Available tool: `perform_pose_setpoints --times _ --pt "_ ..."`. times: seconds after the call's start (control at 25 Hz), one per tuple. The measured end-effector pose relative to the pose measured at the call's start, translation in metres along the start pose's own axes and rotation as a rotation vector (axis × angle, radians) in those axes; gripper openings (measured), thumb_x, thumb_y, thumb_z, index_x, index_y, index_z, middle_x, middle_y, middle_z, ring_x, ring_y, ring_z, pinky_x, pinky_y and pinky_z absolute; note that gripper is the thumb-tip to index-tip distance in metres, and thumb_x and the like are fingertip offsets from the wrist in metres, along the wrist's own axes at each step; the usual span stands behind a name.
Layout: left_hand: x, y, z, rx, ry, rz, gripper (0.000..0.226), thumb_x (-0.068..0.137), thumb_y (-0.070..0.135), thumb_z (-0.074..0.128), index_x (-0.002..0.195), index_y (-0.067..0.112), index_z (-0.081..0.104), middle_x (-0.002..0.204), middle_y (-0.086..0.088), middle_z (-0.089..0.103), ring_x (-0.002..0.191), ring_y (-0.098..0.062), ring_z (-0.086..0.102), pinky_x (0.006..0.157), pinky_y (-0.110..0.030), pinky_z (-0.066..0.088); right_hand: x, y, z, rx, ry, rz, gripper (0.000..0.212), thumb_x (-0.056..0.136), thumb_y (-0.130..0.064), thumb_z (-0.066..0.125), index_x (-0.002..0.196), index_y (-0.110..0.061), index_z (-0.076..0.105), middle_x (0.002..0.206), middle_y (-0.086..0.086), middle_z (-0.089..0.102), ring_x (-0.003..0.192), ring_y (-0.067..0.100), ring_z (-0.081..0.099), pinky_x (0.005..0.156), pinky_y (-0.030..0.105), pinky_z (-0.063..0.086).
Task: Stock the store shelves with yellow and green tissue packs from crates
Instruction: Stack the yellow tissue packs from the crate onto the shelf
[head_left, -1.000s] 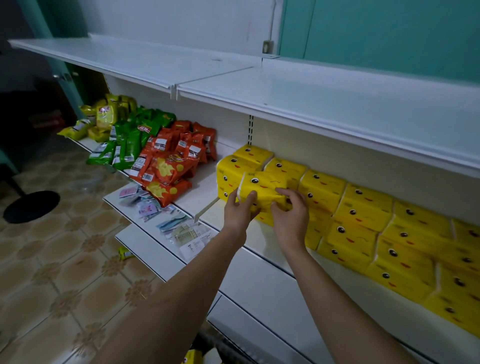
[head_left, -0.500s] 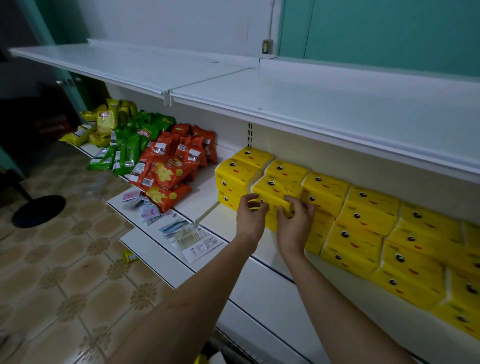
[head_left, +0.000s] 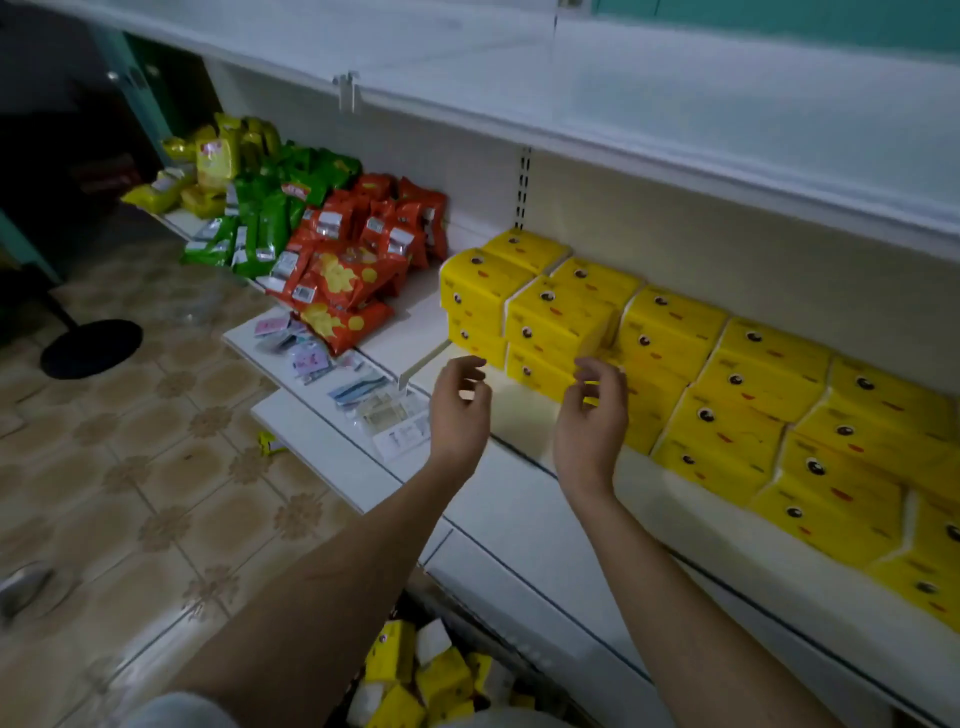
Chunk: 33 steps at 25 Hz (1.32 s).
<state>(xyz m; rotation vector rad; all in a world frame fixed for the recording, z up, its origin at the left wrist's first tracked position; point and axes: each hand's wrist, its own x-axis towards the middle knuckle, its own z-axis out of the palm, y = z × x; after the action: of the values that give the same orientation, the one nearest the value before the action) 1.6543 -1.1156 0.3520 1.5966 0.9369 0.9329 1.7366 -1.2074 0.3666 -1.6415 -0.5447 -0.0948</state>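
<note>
Yellow tissue packs (head_left: 561, 317) stand stacked two high in a row on the white shelf (head_left: 519, 499), just beyond both hands. Left hand (head_left: 460, 410) and right hand (head_left: 592, 415) hover apart before the stack, fingers loosely curled, holding nothing. More yellow packs (head_left: 410, 675) lie in a crate below. Red snack bags (head_left: 353, 265) lie further left.

Yellow tissue packs (head_left: 561, 312) wrapped in smooth, slightly glossy plastic film. Shelf (head_left: 519, 499) of white painted metal, probably, smooth and matt. Snack bags (head_left: 343, 275) in shiny crinkled foil-like plastic. Floor tiles (head_left: 156, 493) glazed, patterned, faintly reflective. Round black stand base (head_left: 91, 347) matt.
</note>
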Motion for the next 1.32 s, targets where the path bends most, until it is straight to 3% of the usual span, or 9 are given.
perform_pose_setpoints --times 0.16,0.32,0.48,0.76,0.88,0.96,1.08,1.2,1.32 --pt "-0.062 -0.091 -0.046 0.192 0.074 -0.125 0.017 0.093 0.014 0.049 0.103 0.023 0.060 0.088 0.003 0.058 0.077 -0.012 0.055 0.061 -0.022 0.043 -0.091 0.038 -0.002 -0.043 -0.434 0.070 0.023 0.095 0.000 0.048 0.102 -0.017 0.062 0.099 -0.004 0.062 0.090 -0.003 0.057 0.070 0.006 0.040" --pt "-0.122 -0.179 -0.080 0.314 -0.181 -0.574 0.015 0.096 0.013 0.053 0.110 0.010 0.056 0.081 0.000 0.055 0.068 -0.008 0.052 0.064 -0.021 0.050 -0.174 0.114 -0.008 -0.264 -0.876 0.389 0.017 0.098 -0.014 0.050 0.108 -0.019 0.064 0.107 -0.001 0.064 0.096 0.011 0.061 0.081 0.027 0.050" --pt "-0.184 -0.256 -0.095 0.317 -0.302 -0.995 0.026 0.097 0.027 0.054 0.120 0.015 0.055 0.084 -0.003 0.056 0.062 -0.011 0.048 0.057 -0.026 0.039 -0.224 0.173 -0.018 -0.436 -1.147 0.766 0.028 0.099 -0.028 0.049 0.124 -0.017 0.059 0.124 0.004 0.061 0.112 0.019 0.057 0.085 0.026 0.042" --pt "-0.268 -0.432 -0.089 0.156 0.006 -1.317 0.054 0.086 0.040 0.060 0.132 0.013 0.054 0.122 -0.005 0.062 0.110 -0.028 0.059 0.098 -0.040 0.047 -0.311 0.310 0.003 -0.552 -1.293 1.104 0.046 0.102 -0.036 0.042 0.142 -0.014 0.046 0.145 0.003 0.046 0.133 0.025 0.044 0.091 0.028 0.035" --pt "-0.280 -0.523 -0.081 0.130 0.124 -1.353 0.073 0.073 0.049 0.055 0.139 0.018 0.045 0.131 -0.011 0.058 0.116 -0.033 0.057 0.100 -0.044 0.047 -0.358 0.392 0.038 -0.574 -1.351 1.096 0.047 0.102 -0.039 0.042 0.144 -0.017 0.044 0.148 0.002 0.043 0.133 0.024 0.044 0.098 0.034 0.039" --pt "-0.276 -0.570 -0.077 0.123 0.217 -1.316 0.070 0.080 0.042 0.058 0.141 0.016 0.040 0.135 -0.012 0.055 0.121 -0.032 0.054 0.100 -0.037 0.045 -0.388 0.440 0.065 -0.590 -1.384 1.064 0.049 0.101 -0.039 0.044 0.145 -0.016 0.042 0.149 0.002 0.043 0.132 0.023 0.044 0.101 0.034 0.039" --pt "-0.275 -0.628 -0.071 0.122 0.374 -1.371 0.069 0.092 0.024 0.056 0.151 0.009 0.023 0.148 -0.014 0.041 0.131 -0.032 0.044 0.095 -0.032 0.041 -0.430 0.491 0.101 -0.627 -1.445 0.962 0.051 0.100 -0.034 0.046 0.148 -0.019 0.035 0.149 0.001 0.040 0.129 0.022 0.045 0.081 0.026 0.036" --pt "-0.279 -0.665 -0.068 0.036 0.445 -1.492 0.077 0.091 0.028 0.055 0.152 0.006 0.014 0.148 -0.017 0.036 0.130 -0.037 0.042 0.098 -0.036 0.042 -0.456 0.528 0.126 -0.623 -1.517 0.896 0.056 0.100 -0.028 0.047 0.151 -0.025 0.025 0.149 -0.005 0.037 0.106 0.019 0.057 0.061 0.024 0.043" --pt "-0.285 -0.676 -0.070 -0.070 0.465 -1.577 0.084 0.077 0.040 0.059 0.146 0.004 0.028 0.143 -0.017 0.042 0.124 -0.037 0.047 0.102 -0.047 0.045 -0.472 0.551 0.133 -0.632 -1.545 0.849 0.048 0.095 -0.023 0.049 0.142 -0.029 0.040 0.122 -0.002 0.060 0.078 0.016 0.059 0.059 0.029 0.049"
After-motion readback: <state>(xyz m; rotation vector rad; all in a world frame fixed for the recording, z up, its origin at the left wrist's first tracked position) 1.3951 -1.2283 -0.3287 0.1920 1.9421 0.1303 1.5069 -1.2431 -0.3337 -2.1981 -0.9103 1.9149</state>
